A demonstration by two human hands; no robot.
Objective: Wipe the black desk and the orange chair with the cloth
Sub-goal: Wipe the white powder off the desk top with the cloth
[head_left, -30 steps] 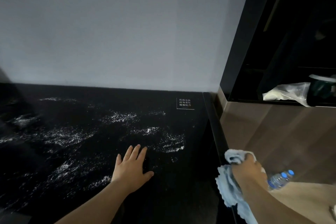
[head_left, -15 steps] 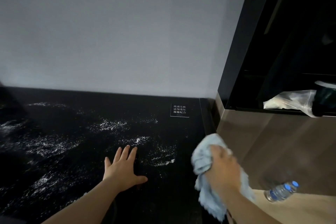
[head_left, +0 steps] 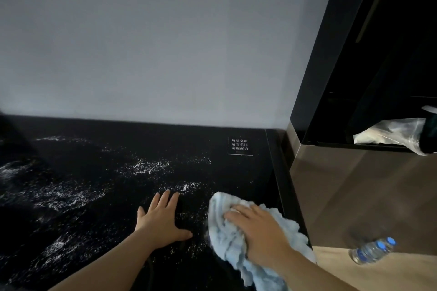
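On the wooden surface to the right of the desk lies a clear plastic bottle [head_left: 371,251] with a blue cap, on its side; its contents cannot be told. A clear plastic bag [head_left: 390,136] holding something pale sits on the dark shelf at upper right. The light blue cloth [head_left: 227,231] lies bunched near the right edge of the black desk [head_left: 94,172], under the right hand [head_left: 257,231], whose fingers are spread flat over it, pressing down. The left hand [head_left: 160,220] rests palm-down just beside the cloth, fingers straight and splayed. A small printed label [head_left: 240,146] sits at the far right corner.
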